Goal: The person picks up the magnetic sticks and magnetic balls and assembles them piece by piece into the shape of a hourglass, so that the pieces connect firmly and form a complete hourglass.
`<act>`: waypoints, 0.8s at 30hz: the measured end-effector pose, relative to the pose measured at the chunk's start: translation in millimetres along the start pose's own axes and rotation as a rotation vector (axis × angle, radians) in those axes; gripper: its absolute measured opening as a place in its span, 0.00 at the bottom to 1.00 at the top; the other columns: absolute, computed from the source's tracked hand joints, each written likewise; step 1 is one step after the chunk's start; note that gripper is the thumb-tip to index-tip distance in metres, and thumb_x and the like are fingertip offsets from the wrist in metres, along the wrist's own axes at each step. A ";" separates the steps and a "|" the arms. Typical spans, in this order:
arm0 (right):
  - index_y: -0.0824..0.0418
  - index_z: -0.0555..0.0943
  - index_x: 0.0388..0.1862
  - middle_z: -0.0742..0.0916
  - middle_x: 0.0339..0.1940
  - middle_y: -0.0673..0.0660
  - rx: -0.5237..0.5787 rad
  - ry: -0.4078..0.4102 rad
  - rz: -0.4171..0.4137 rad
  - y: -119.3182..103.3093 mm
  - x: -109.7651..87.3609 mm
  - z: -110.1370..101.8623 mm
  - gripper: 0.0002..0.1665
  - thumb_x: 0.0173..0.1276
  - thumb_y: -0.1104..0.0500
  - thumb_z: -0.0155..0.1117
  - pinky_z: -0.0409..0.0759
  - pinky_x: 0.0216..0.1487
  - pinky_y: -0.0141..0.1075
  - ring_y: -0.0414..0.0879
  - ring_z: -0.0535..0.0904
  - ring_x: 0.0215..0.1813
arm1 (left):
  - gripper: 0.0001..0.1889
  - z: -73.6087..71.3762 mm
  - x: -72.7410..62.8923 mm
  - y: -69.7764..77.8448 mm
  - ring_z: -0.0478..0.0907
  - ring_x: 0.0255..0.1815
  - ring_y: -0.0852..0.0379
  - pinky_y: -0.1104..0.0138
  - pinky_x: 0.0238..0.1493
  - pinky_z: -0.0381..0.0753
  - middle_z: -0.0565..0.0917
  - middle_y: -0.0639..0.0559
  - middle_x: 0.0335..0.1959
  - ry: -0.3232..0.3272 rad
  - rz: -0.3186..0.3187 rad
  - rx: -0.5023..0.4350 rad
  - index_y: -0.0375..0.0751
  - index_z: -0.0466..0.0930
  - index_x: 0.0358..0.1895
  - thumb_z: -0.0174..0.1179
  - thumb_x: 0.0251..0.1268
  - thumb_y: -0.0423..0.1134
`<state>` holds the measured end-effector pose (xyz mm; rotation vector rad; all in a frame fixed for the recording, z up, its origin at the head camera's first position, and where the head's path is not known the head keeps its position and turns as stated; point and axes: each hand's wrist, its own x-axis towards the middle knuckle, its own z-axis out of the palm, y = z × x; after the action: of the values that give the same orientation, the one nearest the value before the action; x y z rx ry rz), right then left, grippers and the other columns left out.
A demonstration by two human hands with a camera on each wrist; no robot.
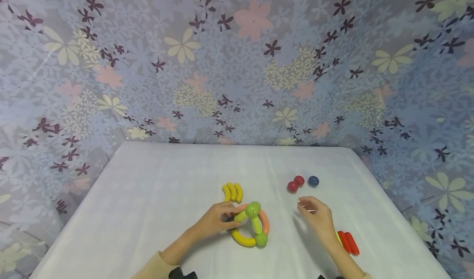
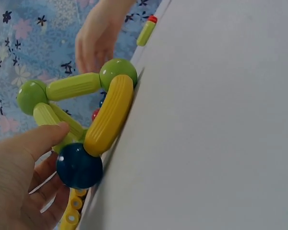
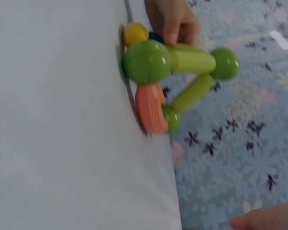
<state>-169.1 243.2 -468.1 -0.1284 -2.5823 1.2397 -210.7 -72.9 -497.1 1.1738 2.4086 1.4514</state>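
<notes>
My left hand pinches a light green rod of a built toy of balls and rods, its thumb lying along that rod. At the toy's base, a yellow curved rod and an orange curved rod form a ring with green balls and a dark blue ball. Straight green rods lean up from the ring to a raised green ball. My right hand hovers to the right of the toy, fingers loosely bent and holding nothing.
Behind the toy lie three yellow curved rods. Two red balls and a dark blue ball sit beyond the right hand. Red rods and a yellow-green rod lie by the right forearm on the white table. A flowered cloth surrounds the table.
</notes>
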 end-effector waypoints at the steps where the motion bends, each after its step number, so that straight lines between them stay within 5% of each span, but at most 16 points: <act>1: 0.66 0.82 0.45 0.89 0.38 0.61 -0.017 0.030 0.023 3.5 -3.5 -6.8 0.12 0.62 0.66 0.64 0.76 0.37 0.21 0.27 0.78 0.33 | 0.21 0.1 -0.8 -0.7 0.76 0.35 0.59 0.73 0.39 0.78 0.83 0.53 0.37 0.007 0.000 -0.004 0.40 0.80 0.55 0.67 0.57 0.40; 8: 0.67 0.83 0.43 0.89 0.35 0.63 -0.149 0.170 0.104 28.0 -31.1 -46.8 0.14 0.56 0.68 0.68 0.72 0.30 0.17 0.20 0.73 0.27 | 0.18 3.3 -4.6 -9.8 0.76 0.34 0.53 0.69 0.37 0.80 0.84 0.49 0.36 0.057 0.069 -0.051 0.37 0.82 0.51 0.68 0.55 0.37; 13: 0.69 0.81 0.48 0.89 0.37 0.63 -0.254 0.068 0.185 41.1 -45.2 -69.4 0.20 0.55 0.65 0.69 0.74 0.31 0.21 0.24 0.75 0.26 | 0.17 1.4 -5.2 1.3 0.74 0.32 0.44 0.65 0.33 0.79 0.83 0.43 0.35 0.073 0.093 -0.073 0.32 0.82 0.48 0.68 0.53 0.31; 17: 0.72 0.79 0.49 0.89 0.35 0.62 -0.298 -0.009 0.200 45.8 -50.5 -71.9 0.23 0.54 0.64 0.69 0.74 0.30 0.25 0.28 0.75 0.24 | 0.15 -3.3 -6.8 18.0 0.74 0.33 0.43 0.66 0.35 0.79 0.83 0.44 0.35 0.080 0.033 -0.060 0.33 0.83 0.46 0.68 0.53 0.30; 24: 0.71 0.80 0.47 0.89 0.33 0.61 -0.345 -0.033 0.169 47.6 -51.6 -66.6 0.23 0.52 0.63 0.72 0.74 0.32 0.29 0.34 0.76 0.27 | 0.14 3.5 -6.1 4.7 0.73 0.33 0.43 0.65 0.33 0.76 0.83 0.44 0.37 0.107 -0.024 -0.052 0.35 0.84 0.45 0.68 0.53 0.31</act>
<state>-102.7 313.1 -476.0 -0.4045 -2.8407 0.8391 -202.3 -73.3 -497.0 1.0789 2.4280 1.5988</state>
